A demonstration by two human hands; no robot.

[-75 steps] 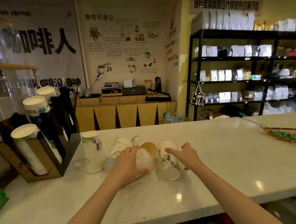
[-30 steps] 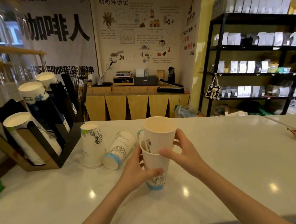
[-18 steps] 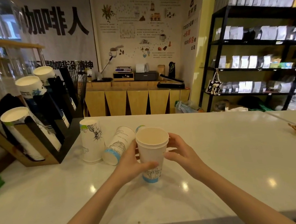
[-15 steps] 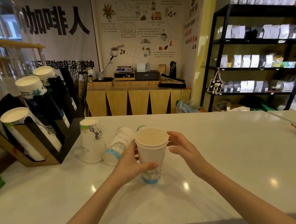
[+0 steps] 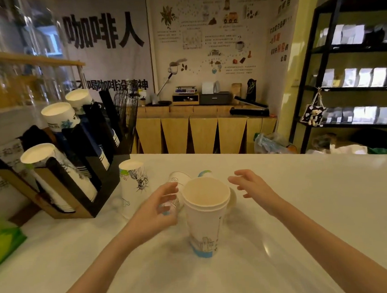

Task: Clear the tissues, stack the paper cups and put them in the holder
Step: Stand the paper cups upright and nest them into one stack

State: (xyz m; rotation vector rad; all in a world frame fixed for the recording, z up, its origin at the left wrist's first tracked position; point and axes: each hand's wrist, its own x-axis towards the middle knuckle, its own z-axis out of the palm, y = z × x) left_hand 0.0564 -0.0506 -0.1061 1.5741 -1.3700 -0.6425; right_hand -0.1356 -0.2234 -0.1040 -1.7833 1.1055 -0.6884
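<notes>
On white counter (image 5: 306,207), stacked cups (image 5: 205,216) between open, empty hands (shelves (image 5: 355,84) behind).

White glossy counter (image 5: 306,207). Nested paper cups (image 5: 204,216) upright near its middle. Behind-left of them: a tipped cup (image 5: 176,181) on its side, then an inverted cup (image 5: 133,187), then the cup holder (image 5: 75,177) at far left. Green packet (image 5: 2,242) left of the nested cups, at counter edge.

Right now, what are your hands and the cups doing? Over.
Left hand open, right hand open, neither gripping. Stacked cups upright on counter. Tipped cup, inverted cup unstacked. Holder path clear.
</notes>
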